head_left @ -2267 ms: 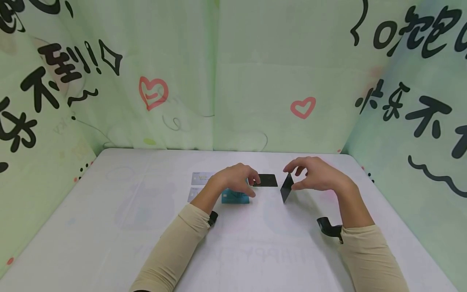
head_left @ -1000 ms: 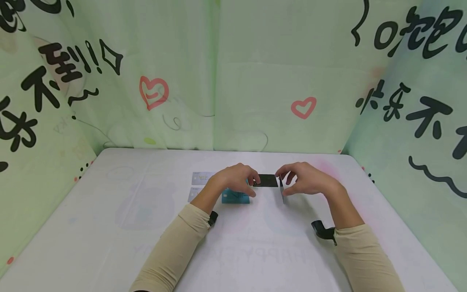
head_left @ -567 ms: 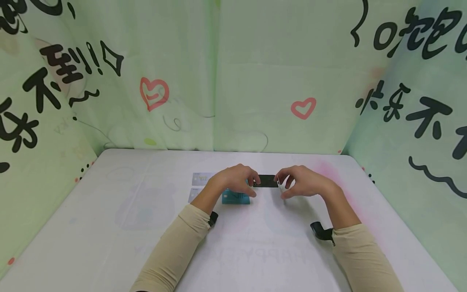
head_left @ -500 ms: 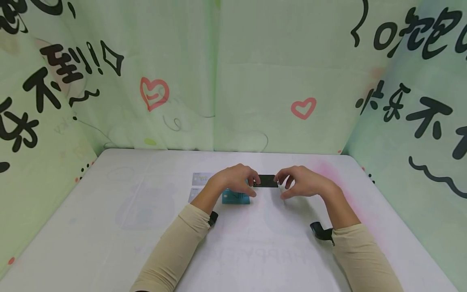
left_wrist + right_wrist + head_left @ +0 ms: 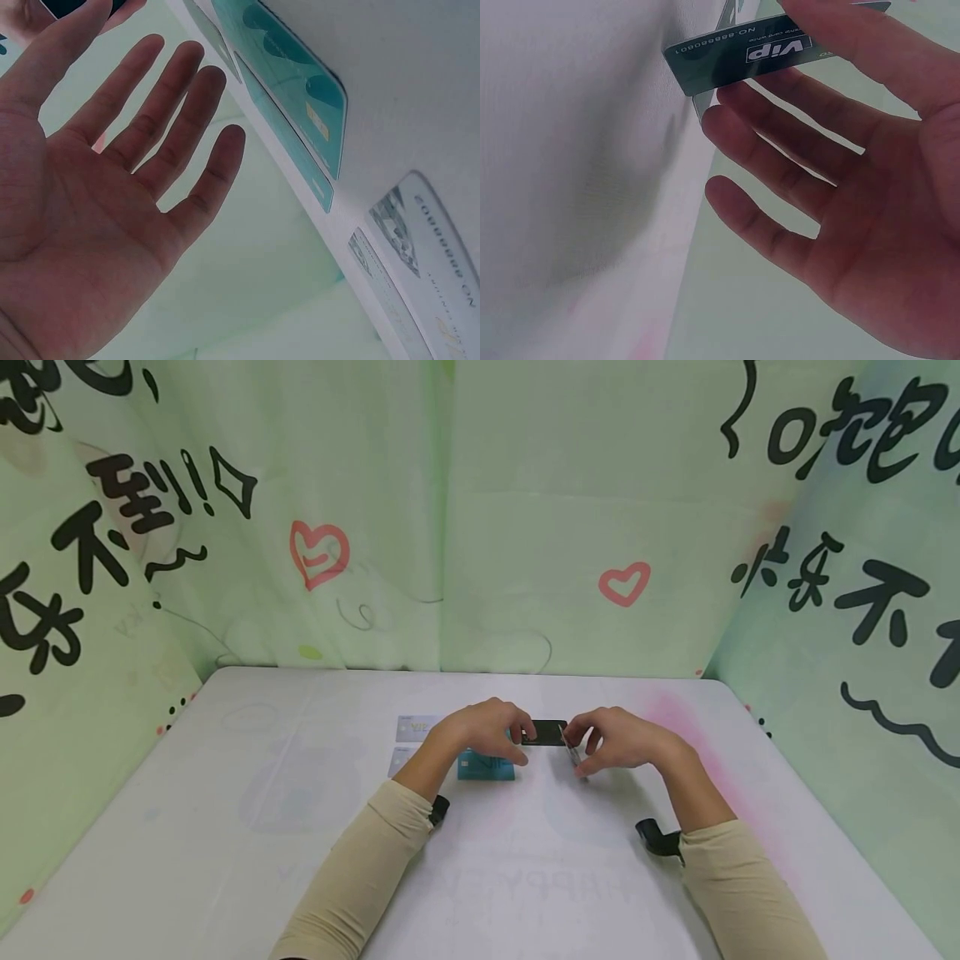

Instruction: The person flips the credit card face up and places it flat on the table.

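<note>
My right hand (image 5: 618,739) pinches a dark green card (image 5: 742,56) lettered "Vip" between thumb and fingers. The card stands on edge, tilted, and in the head view it shows as a thin strip beside the right end of a flat black card (image 5: 546,732). My left hand (image 5: 483,727) hovers over the cards to the left, its fingers relaxed and spread, palm bare in the left wrist view. Below it lie a teal card (image 5: 485,767) and another teal card (image 5: 281,127), the latter mostly hidden by the hand in the head view.
Two pale silver cards lie left of the teal ones, the farther card (image 5: 415,727) lettered "VIP" and the nearer card (image 5: 401,760) partly behind the left wrist. A white table (image 5: 247,827) carries everything; a green printed curtain (image 5: 517,527) surrounds its back and sides.
My right hand has moved left and slightly nearer, bringing its card to the black card's end. The held card has turned from face-on to nearly edge-on. My left hand stays in place.
</note>
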Tool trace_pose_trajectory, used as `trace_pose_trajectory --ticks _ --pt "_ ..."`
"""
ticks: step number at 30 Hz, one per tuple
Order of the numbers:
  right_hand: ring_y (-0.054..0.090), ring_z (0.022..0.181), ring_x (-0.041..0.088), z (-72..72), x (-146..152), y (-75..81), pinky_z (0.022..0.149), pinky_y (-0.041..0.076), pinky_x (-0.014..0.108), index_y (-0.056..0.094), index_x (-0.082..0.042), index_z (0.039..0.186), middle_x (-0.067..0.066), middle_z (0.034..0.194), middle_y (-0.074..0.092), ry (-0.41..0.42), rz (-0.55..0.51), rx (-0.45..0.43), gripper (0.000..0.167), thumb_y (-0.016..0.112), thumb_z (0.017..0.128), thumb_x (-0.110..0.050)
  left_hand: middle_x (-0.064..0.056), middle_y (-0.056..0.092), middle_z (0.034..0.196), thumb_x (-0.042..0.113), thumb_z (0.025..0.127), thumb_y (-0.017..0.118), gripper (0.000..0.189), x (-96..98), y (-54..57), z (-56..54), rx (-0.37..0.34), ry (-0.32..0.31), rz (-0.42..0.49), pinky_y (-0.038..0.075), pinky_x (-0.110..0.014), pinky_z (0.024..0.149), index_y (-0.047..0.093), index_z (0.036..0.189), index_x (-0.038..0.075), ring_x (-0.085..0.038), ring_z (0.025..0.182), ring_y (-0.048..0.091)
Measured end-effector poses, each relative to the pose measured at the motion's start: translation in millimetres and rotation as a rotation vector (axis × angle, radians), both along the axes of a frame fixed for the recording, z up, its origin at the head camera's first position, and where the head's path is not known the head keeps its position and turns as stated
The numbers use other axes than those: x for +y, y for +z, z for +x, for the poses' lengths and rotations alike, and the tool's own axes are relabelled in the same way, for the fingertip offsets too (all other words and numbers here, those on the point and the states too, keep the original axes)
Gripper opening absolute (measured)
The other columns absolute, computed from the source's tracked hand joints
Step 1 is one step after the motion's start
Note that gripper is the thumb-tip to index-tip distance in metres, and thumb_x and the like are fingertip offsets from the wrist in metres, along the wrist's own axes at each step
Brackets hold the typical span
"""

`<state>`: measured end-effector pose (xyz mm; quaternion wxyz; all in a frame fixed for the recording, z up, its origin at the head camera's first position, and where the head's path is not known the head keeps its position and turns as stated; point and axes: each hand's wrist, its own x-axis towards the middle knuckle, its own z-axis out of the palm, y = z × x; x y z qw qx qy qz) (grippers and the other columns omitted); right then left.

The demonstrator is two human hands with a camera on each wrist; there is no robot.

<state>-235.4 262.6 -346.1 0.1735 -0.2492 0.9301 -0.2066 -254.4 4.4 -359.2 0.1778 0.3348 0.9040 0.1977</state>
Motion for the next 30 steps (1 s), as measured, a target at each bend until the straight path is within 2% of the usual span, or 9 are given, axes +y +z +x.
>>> trace_pose_trajectory --ticks 14,21,30 --pt "0.069 0.104 0.027 0.6 -4.3 4.9 0.091 0.056 0.043 0.071 -0.002 0.122 0.006 0.113 0.075 0.011 0.022 0.024 0.050 0.089 0.081 -0.024 -0.003 0.072 0.120 0.032 0.093 0.078 0.045 0.1 1.3 0.1 0.007 0.002 -0.001 0.052 -0.043 0.101 0.069 0.136 0.019 -0.019 0.114 0.063" --pt "0.067 0.104 0.026 0.7 -5.1 3.4 0.089 0.055 0.039 0.071 -0.005 0.124 0.004 0.113 0.073 -0.009 0.037 0.019 0.051 0.090 0.081 -0.026 -0.002 0.072 0.118 0.033 0.093 0.078 0.046 0.7 -0.5 -1.2 0.000 0.002 0.002 0.052 -0.043 0.101 0.068 0.136 0.020 -0.019 0.113 0.063" --pt "0.065 0.102 0.025 0.7 -5.8 -1.2 0.085 0.053 0.037 0.072 -0.007 0.123 0.003 0.106 0.072 -0.013 0.070 0.053 0.052 0.090 0.080 -0.029 -0.002 0.072 0.120 0.033 0.093 0.078 0.046 0.9 -0.8 -1.3 -0.002 -0.003 -0.004 0.052 -0.045 0.102 0.068 0.136 0.020 -0.019 0.114 0.063"
